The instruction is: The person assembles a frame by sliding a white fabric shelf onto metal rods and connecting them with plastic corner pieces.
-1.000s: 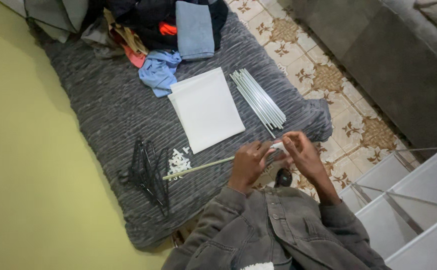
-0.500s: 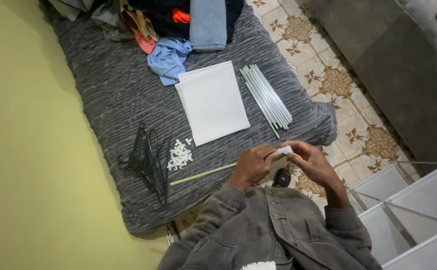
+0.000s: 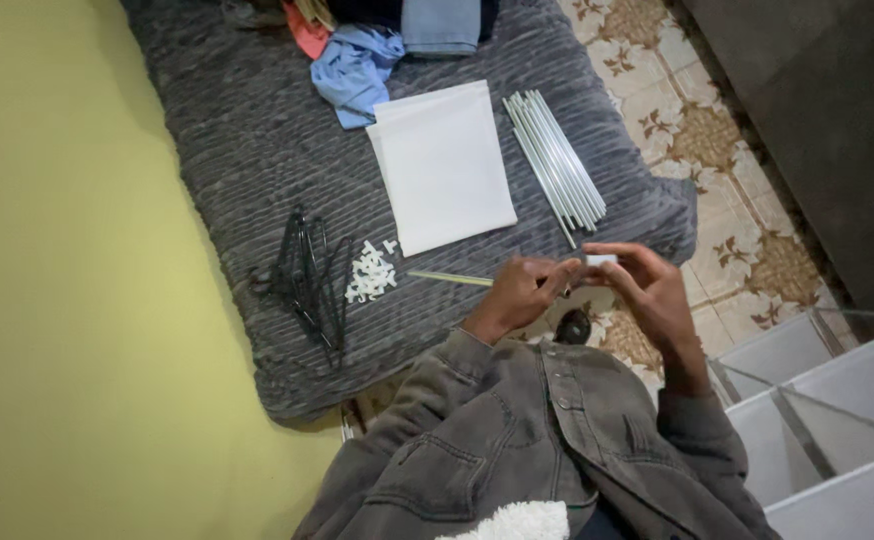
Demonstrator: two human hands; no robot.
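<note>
Hands [image 3: 587, 285] raised together, pinching white connector [image 3: 600, 260].

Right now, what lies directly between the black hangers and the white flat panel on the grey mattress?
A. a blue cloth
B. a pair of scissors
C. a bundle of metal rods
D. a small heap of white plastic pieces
D: a small heap of white plastic pieces sits on the grey mattress, with the black hangers on one side of it and the white flat panel on the other.
</note>
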